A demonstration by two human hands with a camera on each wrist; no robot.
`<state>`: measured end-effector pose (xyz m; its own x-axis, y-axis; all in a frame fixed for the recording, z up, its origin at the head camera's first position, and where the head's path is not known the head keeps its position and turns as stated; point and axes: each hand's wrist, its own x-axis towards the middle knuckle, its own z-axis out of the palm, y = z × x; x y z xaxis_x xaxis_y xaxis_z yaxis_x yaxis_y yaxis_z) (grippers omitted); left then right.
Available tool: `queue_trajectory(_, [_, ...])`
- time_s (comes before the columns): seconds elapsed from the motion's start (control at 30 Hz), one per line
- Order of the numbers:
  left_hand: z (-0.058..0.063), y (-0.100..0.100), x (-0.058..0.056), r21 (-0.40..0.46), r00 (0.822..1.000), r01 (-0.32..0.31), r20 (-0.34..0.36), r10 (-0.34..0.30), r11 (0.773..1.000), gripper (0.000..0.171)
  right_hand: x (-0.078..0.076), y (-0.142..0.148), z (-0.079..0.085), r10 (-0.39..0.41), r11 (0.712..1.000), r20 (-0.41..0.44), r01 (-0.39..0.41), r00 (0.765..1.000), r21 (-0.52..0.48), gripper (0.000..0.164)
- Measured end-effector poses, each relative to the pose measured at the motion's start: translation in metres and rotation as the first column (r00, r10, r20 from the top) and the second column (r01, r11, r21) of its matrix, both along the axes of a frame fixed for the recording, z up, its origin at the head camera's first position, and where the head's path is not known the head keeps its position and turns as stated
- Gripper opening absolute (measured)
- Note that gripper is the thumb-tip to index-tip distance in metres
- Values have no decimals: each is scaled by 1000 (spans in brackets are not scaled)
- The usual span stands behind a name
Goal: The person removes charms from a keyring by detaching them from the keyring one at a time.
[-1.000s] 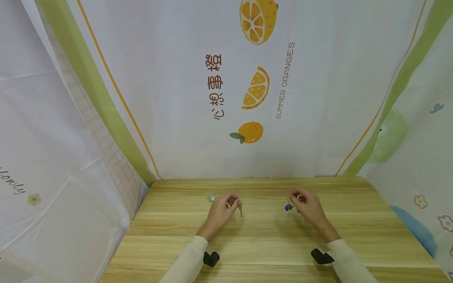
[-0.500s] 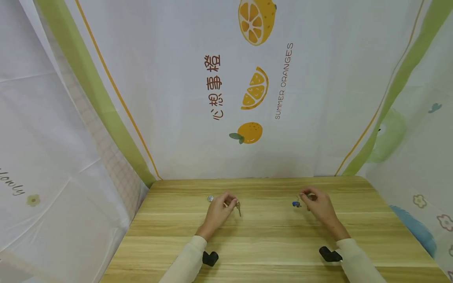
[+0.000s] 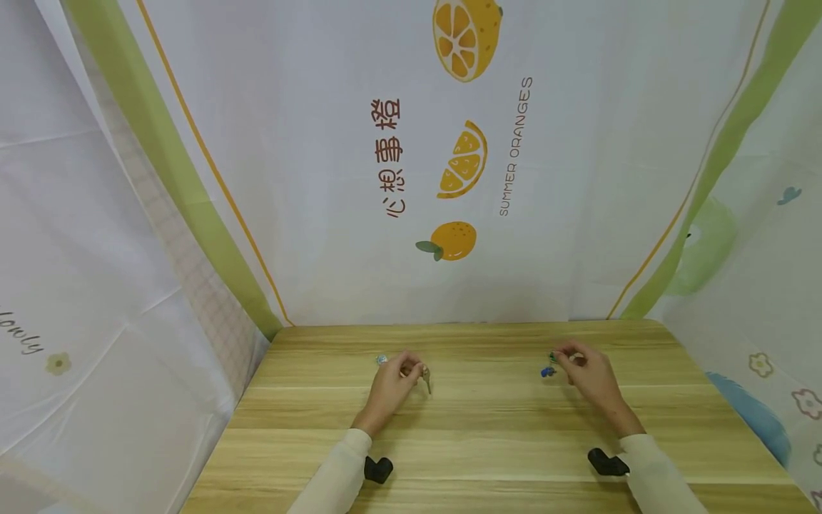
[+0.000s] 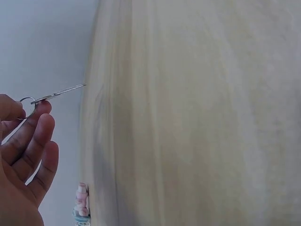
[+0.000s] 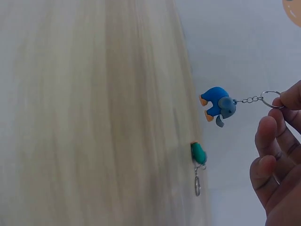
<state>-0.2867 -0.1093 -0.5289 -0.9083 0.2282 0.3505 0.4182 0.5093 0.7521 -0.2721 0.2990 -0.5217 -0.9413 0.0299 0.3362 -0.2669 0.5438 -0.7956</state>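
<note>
My left hand [image 3: 389, 384] pinches a metal key ring between thumb and forefinger, above the table. A key [image 4: 66, 91] sticks out from that ring toward the right. My right hand [image 3: 594, 377] pinches the ring [image 5: 272, 100] of an elephant keychain, and its other fingers are bent. The blue and grey elephant charm [image 5: 218, 102] hangs from a short chain, clear of the fingers. A green keychain charm [image 5: 198, 154] with its own ring lies on the table near the right hand. Beyond the left hand lies a small pink, white and light blue figure [image 4: 81, 202].
The wooden table [image 3: 488, 442] reaches back to a white curtain [image 3: 321, 178] printed with oranges. More printed cloth hangs on both sides. Black mounts [image 3: 379, 470] are strapped at both wrists.
My right hand has moved to the right with the elephant keychain, and the green charm now shows beside it. My left hand has drifted slightly left with the key.
</note>
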Motion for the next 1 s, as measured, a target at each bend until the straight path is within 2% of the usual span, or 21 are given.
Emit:
queue_trajectory(0.27, [-6,-5,1,-24,1000,-11,29,12,1000,11,2,8,-7,-31,999,37,30,999,38,23])
queue_trajectory(0.53, [-7,-9,3,-33,997,-18,80,21,999,11,1,17,-12,-80,995,92,74,993,66,29])
queue_trajectory(0.73, [-7,-13,3,-46,992,-13,123,18,999,10,2,22,-12,-96,993,102,88,990,82,31])
queue_trajectory(1.0, [-7,-18,4,-116,992,-31,118,45,993,10,4,30,-11,-129,988,136,116,982,104,34])
